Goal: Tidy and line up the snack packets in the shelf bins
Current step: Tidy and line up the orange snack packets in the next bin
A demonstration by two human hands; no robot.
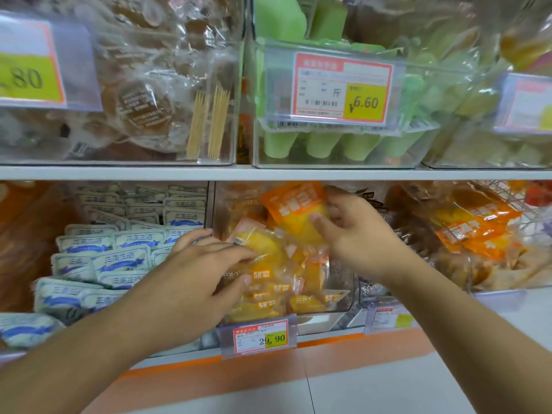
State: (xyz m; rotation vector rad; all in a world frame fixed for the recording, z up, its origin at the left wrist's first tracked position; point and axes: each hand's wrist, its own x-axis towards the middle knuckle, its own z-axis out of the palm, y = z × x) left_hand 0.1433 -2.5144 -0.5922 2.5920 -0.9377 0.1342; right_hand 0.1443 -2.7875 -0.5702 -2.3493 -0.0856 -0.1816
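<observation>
Snack packets, yellow and orange, heaped loosely in clear middle bin on lower shelf, above price tag reading 29,90. Head view only. Right hand raised over back of heap, thumb and fingers pinching one orange packet, tilted and lifted clear of the rest. Left hand lower, fingers spread and fairly straight, resting on front yellow packets, gripping nothing. Blue-and-white packets already in tidy rows in next bin to the left.

Likely step: setting lifted packet back in line. Best done by steadying heap with left, turning packet label-forward, sliding down behind front row rather than dropping. Risk: neighbours slipping over front wall.
</observation>
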